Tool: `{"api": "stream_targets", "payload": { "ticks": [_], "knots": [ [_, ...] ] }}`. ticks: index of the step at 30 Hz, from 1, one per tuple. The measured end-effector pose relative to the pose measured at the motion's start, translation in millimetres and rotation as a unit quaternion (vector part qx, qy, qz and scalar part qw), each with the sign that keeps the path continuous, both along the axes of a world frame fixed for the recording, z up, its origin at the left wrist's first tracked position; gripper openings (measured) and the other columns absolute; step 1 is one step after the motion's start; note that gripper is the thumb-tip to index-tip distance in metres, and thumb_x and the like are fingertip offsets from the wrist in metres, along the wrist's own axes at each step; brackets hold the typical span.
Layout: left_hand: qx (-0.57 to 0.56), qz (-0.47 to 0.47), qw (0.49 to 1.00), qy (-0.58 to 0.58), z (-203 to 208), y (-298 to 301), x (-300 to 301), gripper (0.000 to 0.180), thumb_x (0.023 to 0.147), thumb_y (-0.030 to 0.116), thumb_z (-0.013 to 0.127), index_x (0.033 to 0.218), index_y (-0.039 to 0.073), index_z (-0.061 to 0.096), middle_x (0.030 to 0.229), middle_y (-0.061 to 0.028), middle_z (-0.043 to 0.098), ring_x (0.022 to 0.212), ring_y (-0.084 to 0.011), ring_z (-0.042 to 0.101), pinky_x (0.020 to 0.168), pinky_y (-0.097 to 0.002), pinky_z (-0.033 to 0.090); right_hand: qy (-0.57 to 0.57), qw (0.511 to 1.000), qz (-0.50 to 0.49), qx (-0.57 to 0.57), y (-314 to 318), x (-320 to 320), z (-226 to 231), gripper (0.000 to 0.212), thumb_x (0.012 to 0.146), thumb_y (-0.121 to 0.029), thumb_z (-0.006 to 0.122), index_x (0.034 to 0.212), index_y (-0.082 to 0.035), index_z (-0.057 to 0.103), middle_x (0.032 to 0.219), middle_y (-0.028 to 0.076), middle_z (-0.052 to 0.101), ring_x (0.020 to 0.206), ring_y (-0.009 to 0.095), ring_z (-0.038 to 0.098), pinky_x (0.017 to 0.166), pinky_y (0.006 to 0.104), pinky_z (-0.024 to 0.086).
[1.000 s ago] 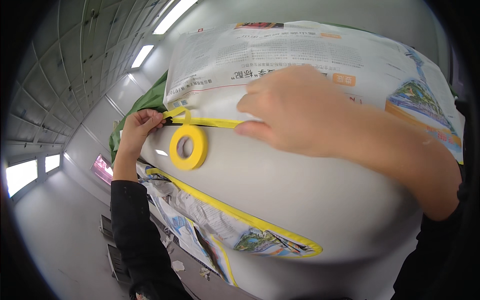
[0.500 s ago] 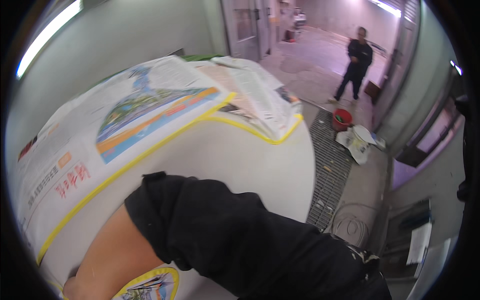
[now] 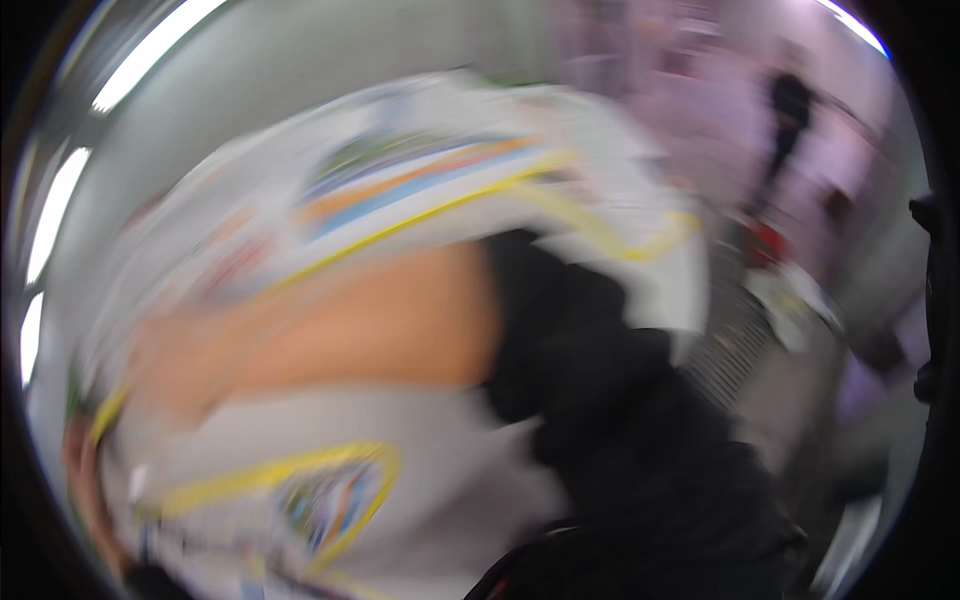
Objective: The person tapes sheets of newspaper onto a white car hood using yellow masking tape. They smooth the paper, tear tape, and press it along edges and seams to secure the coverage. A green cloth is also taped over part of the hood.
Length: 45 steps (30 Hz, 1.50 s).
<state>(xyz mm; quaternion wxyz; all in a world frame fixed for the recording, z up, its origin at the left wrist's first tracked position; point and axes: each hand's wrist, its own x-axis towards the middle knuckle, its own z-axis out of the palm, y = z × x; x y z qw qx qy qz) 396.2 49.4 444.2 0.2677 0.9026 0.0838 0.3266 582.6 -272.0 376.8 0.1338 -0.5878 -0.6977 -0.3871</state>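
Observation:
A broad white curved panel (image 3: 620, 290) lies before me, part of it covered with newspaper (image 3: 420, 125) edged in yellow tape (image 3: 400, 240). My right hand (image 3: 180, 365) reaches across to the left side, over the lower edge of the newspaper; motion smears its fingers. My left hand (image 3: 85, 460) is at the far left rim, beside a short end of yellow tape, its fingers blurred too. Whether either hand grips the tape cannot be made out. Nearer to me, a second printed sheet (image 3: 320, 505) with a yellow taped border lies on the panel.
A person in dark clothes (image 3: 790, 105) stands at the back right. A red bucket (image 3: 768, 245) and a whitish bag-like thing (image 3: 785, 310) are on the floor beside a metal grating (image 3: 725, 350). A pale wall (image 3: 330, 60) runs behind the panel.
The view has swung, so the panel and background sit further right. My right hand has moved up to the newspaper's lower edge, and my left hand has come into view at the left.

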Motion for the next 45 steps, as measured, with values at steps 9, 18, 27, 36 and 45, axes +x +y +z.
{"api": "stream_targets", "payload": {
  "ticks": [9,18,27,36,45],
  "knots": [
    [-0.060,-0.004,0.997,0.053,-10,-17,30,0.013,0.094,0.019,0.077,0.091,0.006,0.074,0.077,0.0079,0.063,0.067,-0.0018,0.050,0.062,-0.0202,0.039,0.155,0.973,-0.172,0.001,-21,10,16,0.017,0.089,-0.017,0.067,0.096,-0.004,0.076,0.091,0.016,0.074,0.091,0.033,0.073,0.080,0.0453,0.058],
    [-0.039,0.048,0.992,0.112,2,-7,36,0.015,0.090,0.022,0.082,0.088,0.008,0.077,0.077,0.0070,0.066,0.064,-0.0021,0.051,0.057,-0.0194,0.040,0.274,0.925,-0.231,-0.126,-3,21,49,0.019,0.090,-0.018,0.069,0.092,0.000,0.076,0.088,0.018,0.074,0.084,0.035,0.072,0.075,0.0464,0.057],
    [-0.029,0.057,0.986,0.151,7,-3,40,0.016,0.088,0.020,0.082,0.091,0.005,0.076,0.080,0.0044,0.067,0.067,-0.0045,0.055,0.059,-0.0208,0.043,0.281,0.918,-0.227,-0.165,1,25,50,0.021,0.090,-0.020,0.069,0.091,0.000,0.075,0.089,0.017,0.074,0.085,0.034,0.072,0.072,0.0458,0.058],
    [-0.019,0.059,0.984,0.167,9,-9,42,0.018,0.088,0.021,0.082,0.092,0.005,0.074,0.081,0.0044,0.066,0.069,-0.0040,0.055,0.060,-0.0208,0.044,0.286,0.907,-0.248,-0.183,5,24,51,0.021,0.090,-0.020,0.070,0.094,0.000,0.075,0.090,0.017,0.074,0.086,0.034,0.072,0.073,0.0464,0.058],
    [0.044,0.117,0.976,0.181,20,-11,52,0.029,0.078,0.024,0.092,0.080,0.003,0.072,0.072,0.0007,0.065,0.061,-0.0091,0.056,0.056,-0.0246,0.046,0.262,0.920,-0.233,-0.173,2,22,53,0.023,0.090,-0.022,0.068,0.095,0.000,0.072,0.090,0.016,0.074,0.083,0.033,0.072,0.072,0.0453,0.058]
  ]
}}
